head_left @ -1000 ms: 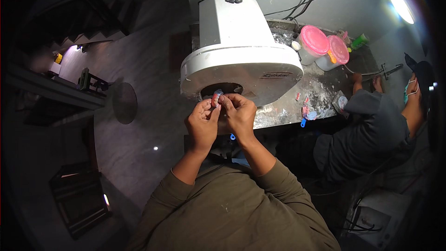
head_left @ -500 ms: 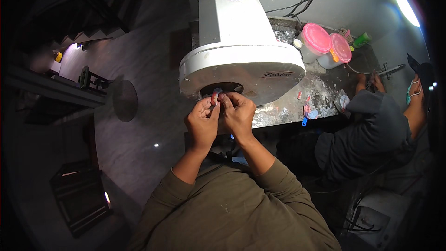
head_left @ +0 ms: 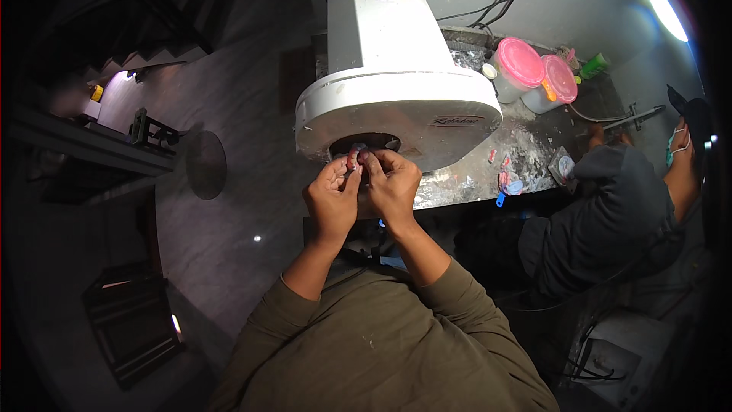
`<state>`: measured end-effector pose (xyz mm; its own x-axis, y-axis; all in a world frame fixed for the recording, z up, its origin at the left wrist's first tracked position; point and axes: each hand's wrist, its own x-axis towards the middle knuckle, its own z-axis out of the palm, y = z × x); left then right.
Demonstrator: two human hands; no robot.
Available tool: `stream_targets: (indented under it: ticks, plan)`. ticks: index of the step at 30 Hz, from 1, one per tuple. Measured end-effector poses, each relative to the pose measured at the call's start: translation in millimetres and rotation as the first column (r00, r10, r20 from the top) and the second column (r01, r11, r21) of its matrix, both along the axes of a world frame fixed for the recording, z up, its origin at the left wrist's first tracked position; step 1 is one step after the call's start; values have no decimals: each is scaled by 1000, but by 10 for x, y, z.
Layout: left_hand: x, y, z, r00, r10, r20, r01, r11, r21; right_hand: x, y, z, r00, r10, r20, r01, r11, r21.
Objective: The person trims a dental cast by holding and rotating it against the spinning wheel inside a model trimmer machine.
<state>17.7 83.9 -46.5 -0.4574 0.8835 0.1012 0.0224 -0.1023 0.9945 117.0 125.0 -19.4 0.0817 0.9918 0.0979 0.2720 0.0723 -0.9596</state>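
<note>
A small reddish-pink denture [head_left: 353, 159] is pinched between my two hands, right at the dark round opening [head_left: 364, 141] of a white polishing machine [head_left: 412, 89]. My left hand [head_left: 333, 194] grips its left side with thumb and fingertips. From the other side, my right hand [head_left: 394, 187] closes on it with thumb and forefinger. My fingertips cover much of the denture, so its full shape is hidden. The inside of the opening is too dark to make out.
Right of the machine, a stained worktop [head_left: 526, 133] holds tubs with pink lids [head_left: 521, 61], a green bottle [head_left: 594, 66] and small red-and-white pieces [head_left: 507, 183]. A person in a dark top [head_left: 610, 217] works close on the right, hands near a tap [head_left: 646, 114].
The denture has turned slightly in my fingers and looks darker, showing less of its pale teeth. My hands stay almost in place. The person at right has shifted a little.
</note>
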Motion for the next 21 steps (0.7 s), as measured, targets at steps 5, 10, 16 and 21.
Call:
stream_targets:
  ticks: [5, 10, 16, 21]
  plan:
    - [-7, 11, -22, 1000, 4, 19, -4, 1000, 9, -16, 5, -47, 1000, -10, -16, 10, 1000, 8]
    - [-27, 29, -63, 1000, -14, 0, 14, 999, -31, -17, -1, -53, 998, -13, -55, 14, 1000, 8]
    - [-43, -3, -36, 999, -23, 49, 20, 998, 54, 77, -46, -149, 990, 70, -126, -70, 998, 8]
    - [-206, -114, 119, 858, 39, -512, 56, 984, 169, 201, -211, 87, 992, 120, 28, -123, 968, 217]
